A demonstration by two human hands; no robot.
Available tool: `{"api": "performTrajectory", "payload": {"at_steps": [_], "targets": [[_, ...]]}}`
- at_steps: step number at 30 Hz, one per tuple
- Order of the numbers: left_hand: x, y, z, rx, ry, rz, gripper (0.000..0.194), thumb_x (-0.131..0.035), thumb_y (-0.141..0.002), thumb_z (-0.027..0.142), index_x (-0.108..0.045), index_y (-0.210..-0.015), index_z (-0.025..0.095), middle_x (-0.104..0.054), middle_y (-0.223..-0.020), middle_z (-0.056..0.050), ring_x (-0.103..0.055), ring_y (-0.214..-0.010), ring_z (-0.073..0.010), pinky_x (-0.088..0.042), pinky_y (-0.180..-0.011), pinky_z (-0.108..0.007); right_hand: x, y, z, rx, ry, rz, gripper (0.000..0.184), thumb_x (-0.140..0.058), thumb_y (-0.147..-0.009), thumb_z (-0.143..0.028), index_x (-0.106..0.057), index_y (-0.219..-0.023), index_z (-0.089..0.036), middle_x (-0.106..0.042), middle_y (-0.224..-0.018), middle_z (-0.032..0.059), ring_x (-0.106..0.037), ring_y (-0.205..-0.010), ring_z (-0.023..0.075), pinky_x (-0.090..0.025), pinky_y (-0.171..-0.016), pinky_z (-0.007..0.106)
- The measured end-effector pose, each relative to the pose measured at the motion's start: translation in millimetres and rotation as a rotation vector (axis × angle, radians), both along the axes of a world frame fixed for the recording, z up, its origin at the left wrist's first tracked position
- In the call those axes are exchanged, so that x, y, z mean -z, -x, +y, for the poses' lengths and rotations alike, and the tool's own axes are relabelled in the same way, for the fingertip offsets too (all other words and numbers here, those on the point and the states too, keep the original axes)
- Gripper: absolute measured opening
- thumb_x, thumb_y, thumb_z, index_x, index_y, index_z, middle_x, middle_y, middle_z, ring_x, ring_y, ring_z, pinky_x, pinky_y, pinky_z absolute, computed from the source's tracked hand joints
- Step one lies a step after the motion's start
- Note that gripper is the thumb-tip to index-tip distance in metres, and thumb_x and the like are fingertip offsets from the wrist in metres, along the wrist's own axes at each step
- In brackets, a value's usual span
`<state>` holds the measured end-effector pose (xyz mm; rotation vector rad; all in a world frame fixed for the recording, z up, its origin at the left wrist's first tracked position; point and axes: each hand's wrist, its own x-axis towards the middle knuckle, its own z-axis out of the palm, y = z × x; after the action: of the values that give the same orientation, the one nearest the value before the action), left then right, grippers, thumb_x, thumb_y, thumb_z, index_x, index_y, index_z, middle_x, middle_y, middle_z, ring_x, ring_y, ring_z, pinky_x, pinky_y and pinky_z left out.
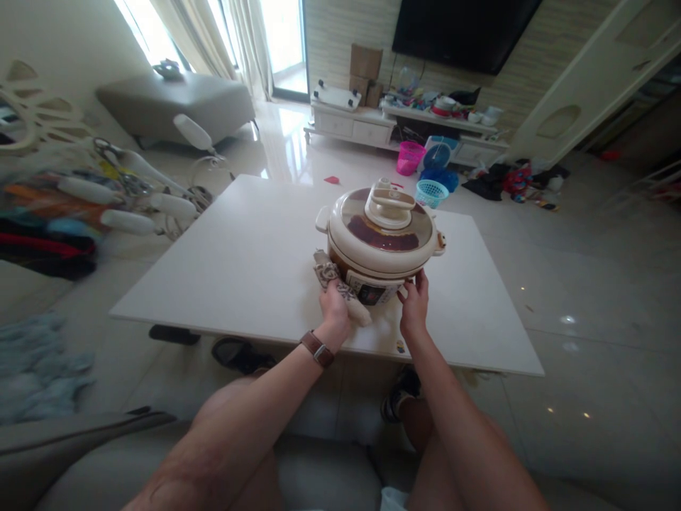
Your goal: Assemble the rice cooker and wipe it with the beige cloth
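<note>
An electric cooking pot with a cream rim stands on the white table, a glass lid with a tall cream handle on top. My left hand, a brown watch on its wrist, grips a patterned cloth against the pot's front left side. At the lower front right, the fingers of my right hand are spread against the pot's side, partly under its edge. The control panel faces me between both hands.
Beyond the table are a pink basket, a light blue basket and a low white cabinet with clutter on it. A floor lamp with white shades stands at the left. A small sticker lies near the table's front edge.
</note>
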<state>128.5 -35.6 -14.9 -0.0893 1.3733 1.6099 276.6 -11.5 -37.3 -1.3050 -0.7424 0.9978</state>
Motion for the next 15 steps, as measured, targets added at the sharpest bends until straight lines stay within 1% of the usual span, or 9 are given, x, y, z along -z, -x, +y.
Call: {"api": "performTrajectory", "payload": {"at_steps": [2,5,7,8,10,12,14,15], "targets": [[1.8,-3,-3,0.012,-0.093,0.101,0.012,-0.063,-0.092,0.028,-0.070,-0.098,0.020,-0.076,-0.097,-0.006,-0.073,-0.096,-0.0222,-0.058,-0.098,-0.038,0.8,0,0,0.000,0.003,-0.002,0.079,-0.066,-0.076,-0.043,-0.053,-0.153,-0.033,-0.065,-0.144,0.0076,-0.060,-0.129,0.0235,-0.055,-0.097,0.039],[2.8,-2,-6,0.040,-0.270,0.367,0.025,-0.064,-0.091,0.032,-0.074,-0.111,0.021,-0.078,-0.113,-0.008,-0.071,-0.117,-0.0252,-0.053,-0.111,-0.041,2.3,-2,1,-0.012,0.008,-0.020,0.080,-0.064,-0.077,-0.044,-0.052,-0.155,-0.033,-0.065,-0.145,0.0078,-0.060,-0.129,0.0237,-0.055,-0.096,0.038],[1.3,3,-8,0.072,-0.403,0.599,0.034,-0.063,-0.093,0.034,-0.074,-0.124,0.022,-0.075,-0.132,-0.010,-0.063,-0.136,-0.0279,-0.044,-0.122,-0.046,3.1,-2,1,-0.017,0.006,-0.026,0.080,-0.064,-0.077,-0.045,-0.051,-0.156,-0.033,-0.064,-0.147,0.0078,-0.060,-0.130,0.0238,-0.056,-0.096,0.038],[-0.3,6,-8,0.103,-0.479,0.727,0.039,-0.062,-0.095,0.035,-0.072,-0.131,0.023,-0.070,-0.143,-0.012,-0.056,-0.145,-0.0291,-0.038,-0.127,-0.048,3.7,-2,2,-0.018,0.004,-0.026,0.080,-0.064,-0.078,-0.045,-0.051,-0.156,-0.033,-0.063,-0.148,0.0079,-0.060,-0.130,0.0239,-0.056,-0.096,0.038],[-5.1,14,-8,0.215,-0.648,1.015,0.046,-0.059,-0.100,0.038,-0.067,-0.143,0.025,-0.056,-0.162,-0.013,-0.039,-0.160,-0.0313,-0.027,-0.133,-0.052,5.7,-2,2,-0.018,0.002,-0.021,0.082,-0.065,-0.078,-0.046,-0.050,-0.157,-0.033,-0.062,-0.149,0.0084,-0.061,-0.131,0.0241,-0.057,-0.097,0.039],[-11.4,21,-9,0.383,-0.800,1.334,0.049,-0.055,-0.103,0.038,-0.064,-0.150,0.026,-0.044,-0.172,-0.012,-0.023,-0.167,-0.0327,-0.017,-0.135,-0.056,9.2,-2,3,-0.014,-0.014,-0.019,0.081,-0.066,-0.079,-0.045,-0.050,-0.157,-0.030,-0.062,-0.150,0.0094,-0.062,-0.131,0.0249,-0.057,-0.100,0.041],[-18.1,25,-11,0.573,-0.884,1.610,0.051,-0.055,-0.103,0.034,-0.062,-0.153,0.029,-0.039,-0.175,-0.010,-0.015,-0.169,-0.0346,-0.009,-0.135,-0.061,13.9,-3,4,-0.004,-0.072,-0.036,0.078,-0.067,-0.081,-0.047,-0.053,-0.155,-0.027,-0.062,-0.151,0.0107,-0.061,-0.134,0.0259,-0.055,-0.107,0.045],[-21.6,25,-11,0.657,-0.893,1.701,0.052,-0.056,-0.101,0.032,-0.063,-0.153,0.030,-0.039,-0.175,-0.009,-0.014,-0.169,-0.0354,-0.004,-0.135,-0.063,16.2,-3,4,-0.003,-0.112,-0.055,0.075,-0.066,-0.083,-0.049,-0.054,-0.154,-0.026,-0.062,-0.152,0.0111,-0.061,-0.136,0.0261,-0.053,-0.112,0.046]]}}
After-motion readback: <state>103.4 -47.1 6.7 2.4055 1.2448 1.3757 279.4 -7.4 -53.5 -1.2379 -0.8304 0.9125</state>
